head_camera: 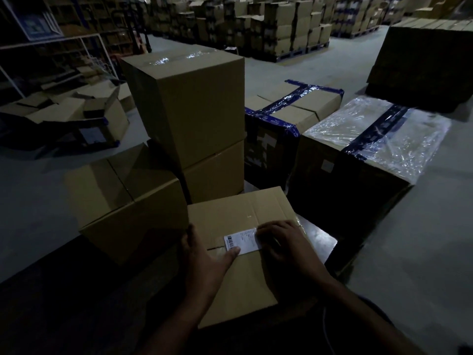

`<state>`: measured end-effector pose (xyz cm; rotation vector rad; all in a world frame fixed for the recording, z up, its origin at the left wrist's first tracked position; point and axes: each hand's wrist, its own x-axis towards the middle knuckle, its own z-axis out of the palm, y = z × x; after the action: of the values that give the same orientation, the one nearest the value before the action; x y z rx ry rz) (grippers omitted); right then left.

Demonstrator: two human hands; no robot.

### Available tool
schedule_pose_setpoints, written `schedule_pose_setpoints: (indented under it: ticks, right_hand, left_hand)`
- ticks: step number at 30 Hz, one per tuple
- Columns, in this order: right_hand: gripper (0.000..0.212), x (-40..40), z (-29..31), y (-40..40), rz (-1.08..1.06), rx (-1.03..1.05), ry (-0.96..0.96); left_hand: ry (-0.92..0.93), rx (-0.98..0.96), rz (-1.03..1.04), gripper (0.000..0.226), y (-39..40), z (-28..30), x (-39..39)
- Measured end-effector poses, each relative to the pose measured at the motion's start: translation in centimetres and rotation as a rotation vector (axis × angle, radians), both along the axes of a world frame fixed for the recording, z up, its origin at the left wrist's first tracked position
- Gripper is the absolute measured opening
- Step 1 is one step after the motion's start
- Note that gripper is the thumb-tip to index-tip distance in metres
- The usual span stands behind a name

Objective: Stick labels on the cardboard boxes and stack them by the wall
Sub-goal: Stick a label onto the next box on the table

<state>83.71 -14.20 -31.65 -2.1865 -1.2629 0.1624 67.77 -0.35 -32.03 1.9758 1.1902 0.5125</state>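
A white label (242,242) was being pressed onto the top of the nearest cardboard box (238,278), over its centre seam. The left hand (204,260) lay flat with its thumb on the label's near-left corner; the right hand (284,247) rested with fingers spread across the label's right edge. Just behind this box a two-high stack (189,119) was standing. The box was judged stiff, probably light, best lifted by opposite bottom edges

light: dim, corners fall to black | glare: plastic wrap (378,134) at right centre, tape (163,60) upper centre | shadow: deep along bottom | distortion: wide-angle bending at edges | focus: far background soft
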Motion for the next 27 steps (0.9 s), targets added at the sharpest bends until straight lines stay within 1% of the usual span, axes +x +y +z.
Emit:
schedule_pose_setpoints:
  ticks: [4, 6, 9, 12, 14, 17, 19, 23, 27]
  right_hand:
    - [0.026, 0.7, 0.2, 1.0, -0.016, 0.037, 0.007]
    - [0.021, 0.2, 0.3, 1.3, -0.05, 0.069, -0.016]
    - [0.017, 0.3, 0.4, 1.5, -0.036, 0.055, 0.036]
    - [0.027, 1.5, 0.5, 1.6, 0.008, 0.035, 0.123]
    - [0.031, 1.7, 0.3, 1.6, 0.017, 0.02, 0.116]
    - [0.023, 1.2, 0.3, 1.8, 0.037, -0.001, 0.063]
    - [0.021, 1.3, 0.7, 2.1, 0.037, 0.004, 0.097]
    - [0.025, 2.1, 1.3, 2.5, 0.065, 0.005, 0.141]
    - [0.023, 1.2, 0.7, 2.5, -0.022, 0.025, 0.134]
  left_hand:
    - [0.028, -0.01, -0.05, 0.14, -0.1, 0.3, -0.4]
    - [0.044, -0.001, -0.057, 0.143, -0.1, 0.4, -0.5]
    - [0.061, 0.01, -0.049, 0.144, -0.2, 0.4, -0.4]
    - [0.067, 0.018, -0.042, 0.142, -0.2, 0.6, -0.2]
    - [0.06, 0.007, -0.05, 0.142, -0.2, 0.6, -0.2]
    - [0.058, 0.018, -0.056, 0.142, -0.2, 0.7, -0.3]
    - [0.057, 0.024, -0.059, 0.141, -0.2, 0.7, -0.4]
    - [0.036, 0.0, -0.084, 0.14, 0.1, 1.0, -0.2]
    - [0.033, 0.016, -0.101, 0.14, 0.6, 1.3, 0.0]
